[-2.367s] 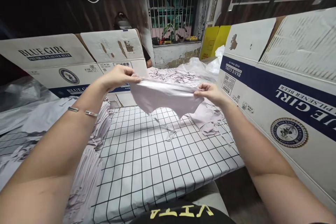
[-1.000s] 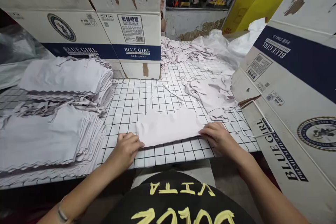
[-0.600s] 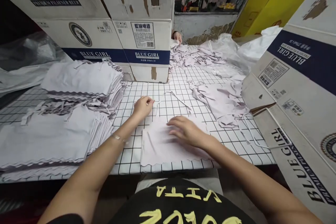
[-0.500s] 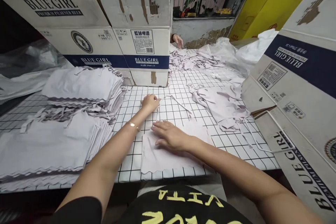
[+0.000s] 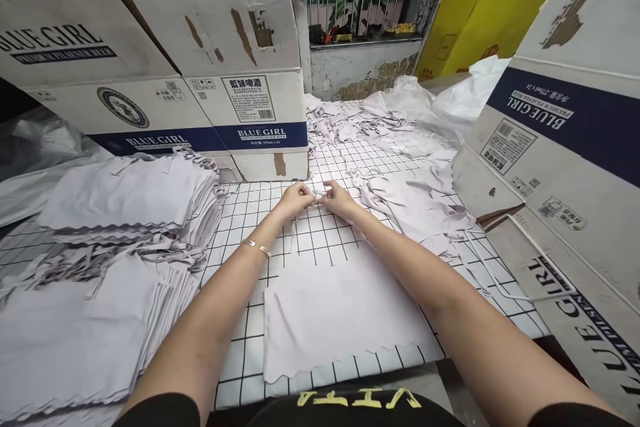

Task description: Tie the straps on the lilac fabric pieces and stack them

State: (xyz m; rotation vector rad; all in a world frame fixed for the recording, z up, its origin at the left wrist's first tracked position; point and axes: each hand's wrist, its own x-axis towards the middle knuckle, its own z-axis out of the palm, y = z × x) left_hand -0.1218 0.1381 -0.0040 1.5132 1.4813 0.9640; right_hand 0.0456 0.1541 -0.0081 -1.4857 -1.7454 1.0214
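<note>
A pale pink camisole (image 5: 345, 310) lies flat on the grid-patterned tablecloth (image 5: 240, 340) in front of me, its wavy hem toward the near edge. Beyond its top edge, my left hand (image 5: 296, 201) is closed in a pinch on a thin shoulder strap. My right hand (image 5: 339, 201) pinches at the same strap area, its fingertips almost touching those of the left. The fingers hide most of the strap there. To the left are two stacks of folded camisoles, a far stack (image 5: 120, 193) and a near stack (image 5: 70, 333).
A white beer carton (image 5: 260, 160) stands behind the stacks, and another carton (image 5: 500, 147) leans at the right. Loose camisoles (image 5: 410, 197) lie crumpled right of my hands, with a heap of more (image 5: 345, 121) farther back. Clear plastic (image 5: 400, 103) lies beside the heap.
My right hand has left the camisole's body and moved forward to pinch at the strap beside my left hand. Another person's hand at the far end is out of view now.
</note>
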